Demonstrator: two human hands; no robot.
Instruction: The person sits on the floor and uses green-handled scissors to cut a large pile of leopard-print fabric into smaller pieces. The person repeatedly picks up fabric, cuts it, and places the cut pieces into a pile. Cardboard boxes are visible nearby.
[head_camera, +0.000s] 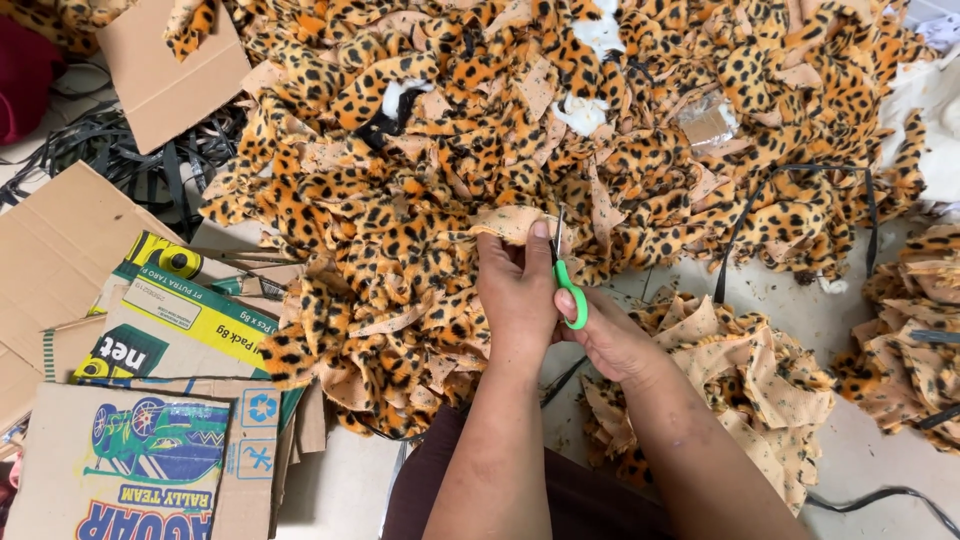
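Observation:
My left hand (515, 290) pinches a small leopard-print fabric piece (505, 222), its pale backing turned up, at the near edge of a big heap of the same fabric (560, 120). My right hand (605, 335) grips small scissors with a green handle (570, 292). The blades point up and touch the piece right beside my left thumb. Both forearms reach in from the bottom middle.
Flattened cardboard boxes (150, 400) lie at the left, with black straps (130, 160) behind them. A smaller pile of fabric pieces with the backing up (750, 380) sits right of my arms, another pile (910, 340) at the right edge. A black cord (880, 495) crosses the floor.

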